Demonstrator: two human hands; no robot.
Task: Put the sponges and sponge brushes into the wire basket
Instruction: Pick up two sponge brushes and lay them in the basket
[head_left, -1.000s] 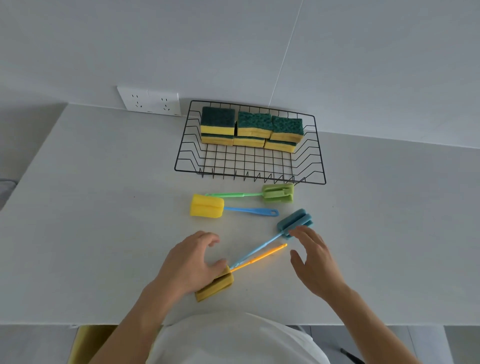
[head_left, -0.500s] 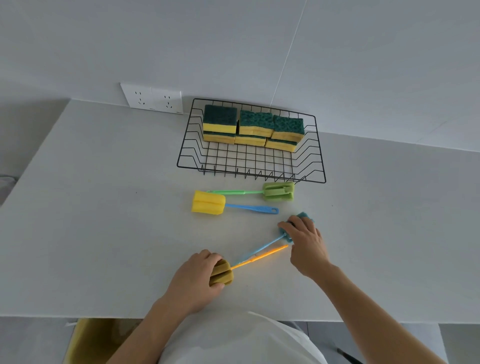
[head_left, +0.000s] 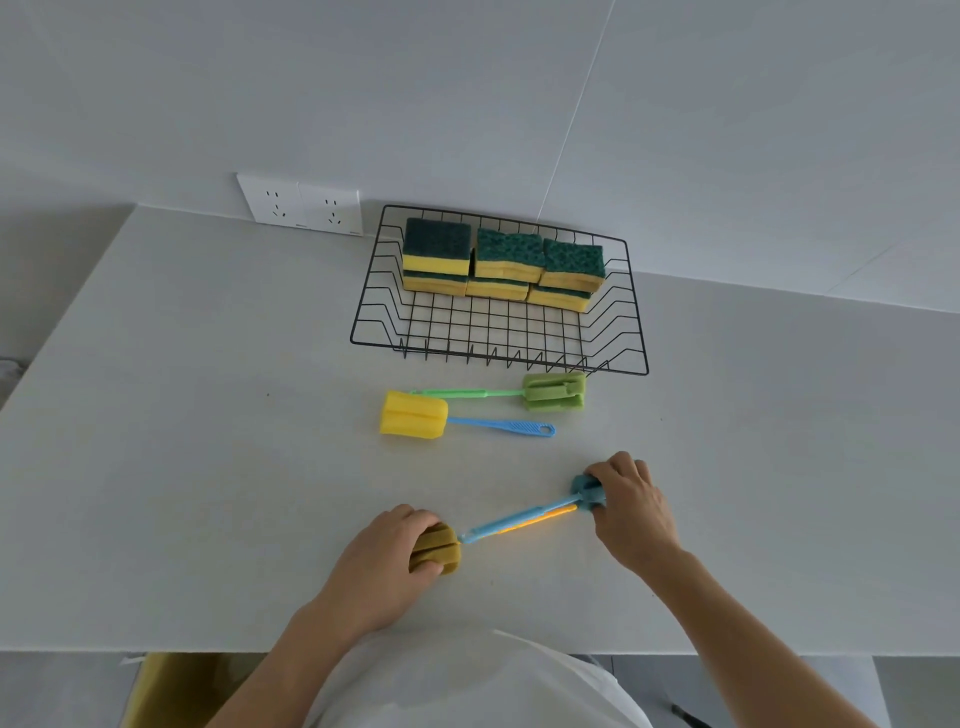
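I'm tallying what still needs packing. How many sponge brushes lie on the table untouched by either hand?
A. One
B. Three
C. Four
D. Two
D: only the green brush and the yellow-headed brush with a blue handle lie free, just in front of the wire basket; the hands grip the other two.

black grid wire basket (head_left: 500, 332); 6 green-on-yellow sponges (head_left: 503, 270); my brushes: mustard head (head_left: 439, 550), teal head (head_left: 587, 491).

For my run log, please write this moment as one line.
left hand: grips mustard brush head | right hand: grips teal brush head | wire basket: sponges only
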